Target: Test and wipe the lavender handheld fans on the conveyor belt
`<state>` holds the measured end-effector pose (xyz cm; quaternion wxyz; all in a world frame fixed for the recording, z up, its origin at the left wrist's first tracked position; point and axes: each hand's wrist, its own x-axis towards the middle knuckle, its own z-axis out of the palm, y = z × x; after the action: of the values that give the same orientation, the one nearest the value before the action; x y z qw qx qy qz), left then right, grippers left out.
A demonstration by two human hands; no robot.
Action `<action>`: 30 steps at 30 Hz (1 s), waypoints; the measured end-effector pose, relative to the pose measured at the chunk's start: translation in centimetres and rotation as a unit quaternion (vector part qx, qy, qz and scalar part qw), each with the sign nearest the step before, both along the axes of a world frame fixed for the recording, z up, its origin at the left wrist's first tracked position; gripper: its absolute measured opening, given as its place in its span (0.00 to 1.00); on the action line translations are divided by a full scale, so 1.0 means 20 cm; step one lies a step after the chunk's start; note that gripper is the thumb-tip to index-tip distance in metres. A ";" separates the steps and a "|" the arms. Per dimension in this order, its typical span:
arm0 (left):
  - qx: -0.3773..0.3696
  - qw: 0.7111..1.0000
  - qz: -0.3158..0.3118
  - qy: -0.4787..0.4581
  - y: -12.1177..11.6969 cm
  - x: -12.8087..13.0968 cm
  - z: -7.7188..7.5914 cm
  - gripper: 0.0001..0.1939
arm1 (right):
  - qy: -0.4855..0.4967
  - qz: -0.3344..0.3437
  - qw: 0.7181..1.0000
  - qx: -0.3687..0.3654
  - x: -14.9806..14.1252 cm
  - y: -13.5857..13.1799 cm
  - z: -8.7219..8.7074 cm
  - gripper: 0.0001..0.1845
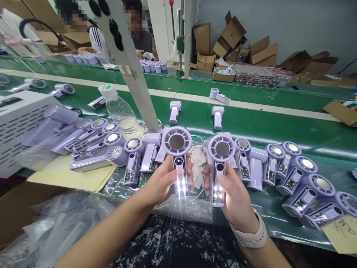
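Observation:
My left hand (167, 180) grips a lilac handheld fan (176, 143) upright; its small round display is lit and white lights glow in the handle. My thumb lies on the front of that handle, just below the display. A second lilac handheld fan (221, 149) is held in my right hand (231, 186), with the thumb on its front. Its lower handle is lit too, while its round display looks dark. The two fans stand side by side, apart from each other. White paper scraps (197, 162) lie behind the gap between them.
Several more lilac fans lie in rows left (132, 160) and right (305, 186) on the green bench (267, 242). A plastic bottle (121, 111) and a slanted metal post (139, 74) stand left of centre. Across the conveyor (245, 123), two people work near cardboard boxes (231, 35).

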<state>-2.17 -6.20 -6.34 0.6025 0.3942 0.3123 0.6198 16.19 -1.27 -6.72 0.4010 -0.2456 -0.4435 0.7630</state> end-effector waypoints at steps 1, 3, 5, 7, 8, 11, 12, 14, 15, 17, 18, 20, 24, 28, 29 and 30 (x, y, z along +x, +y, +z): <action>-0.005 1.000 0.004 0.001 0.00 0.00 0.00 0.16 | 0.001 -0.004 1.000 -0.003 0.00 0.00 0.00 0.11; -0.036 0.999 0.015 -0.011 0.00 0.00 -0.01 0.14 | 0.002 -0.013 1.000 -0.017 0.00 0.00 0.00 0.11; -0.064 0.997 0.008 -0.043 0.00 -0.01 -0.03 0.15 | 0.003 -0.013 0.999 -0.032 -0.01 0.00 0.00 0.11; -0.062 0.996 -0.017 -0.069 0.00 -0.02 -0.04 0.19 | 0.004 -0.012 0.999 -0.039 0.00 0.00 0.00 0.11; -0.052 0.996 -0.028 -0.069 0.00 -0.02 -0.05 0.21 | 0.003 -0.013 0.999 -0.040 0.00 0.00 0.00 0.11; -0.028 0.998 -0.041 -0.041 -0.01 -0.03 -0.05 0.23 | 0.001 -0.017 0.999 -0.041 0.00 0.00 0.00 0.10; -0.027 0.998 -0.041 -0.034 -0.01 -0.03 -0.05 0.23 | 0.000 -0.019 0.999 -0.043 0.00 0.00 0.00 0.11; -0.030 0.999 -0.031 -0.018 -0.01 -0.03 -0.05 0.23 | -0.007 -0.021 0.999 -0.045 0.00 0.00 0.00 0.12; -0.032 0.999 -0.021 -0.005 -0.01 -0.03 -0.05 0.23 | -0.012 -0.022 0.999 -0.044 0.01 0.00 0.00 0.13; -0.036 0.999 0.000 0.024 0.00 -0.04 -0.04 0.23 | -0.018 -0.026 0.999 -0.036 0.02 -0.01 0.00 0.13; -0.039 0.999 0.005 0.031 0.00 -0.04 -0.04 0.23 | -0.018 -0.025 0.999 -0.030 0.02 -0.01 0.00 0.13; -0.042 0.999 0.003 0.025 0.01 -0.04 -0.03 0.22 | -0.015 -0.018 1.000 -0.020 0.03 -0.01 -0.01 0.12; -0.030 0.999 -0.009 0.009 0.00 -0.03 -0.02 0.22 | -0.029 -0.026 0.999 -0.024 0.02 -0.01 0.00 0.14; -0.032 0.999 -0.004 0.018 -0.01 -0.03 -0.03 0.23 | -0.046 -0.045 0.997 -0.035 0.02 -0.02 0.01 0.14; -0.032 0.999 -0.006 0.019 -0.01 -0.03 -0.04 0.23 | -0.049 -0.046 0.997 -0.036 0.01 -0.02 0.01 0.14; -0.031 0.999 -0.011 0.020 -0.01 -0.03 -0.04 0.23 | -0.050 -0.047 0.997 -0.037 0.01 -0.02 0.01 0.14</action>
<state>-2.78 -6.43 -7.16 0.6150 0.3907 0.3389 0.5951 16.46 -1.70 -6.53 0.4041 -0.3187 -0.4223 0.7462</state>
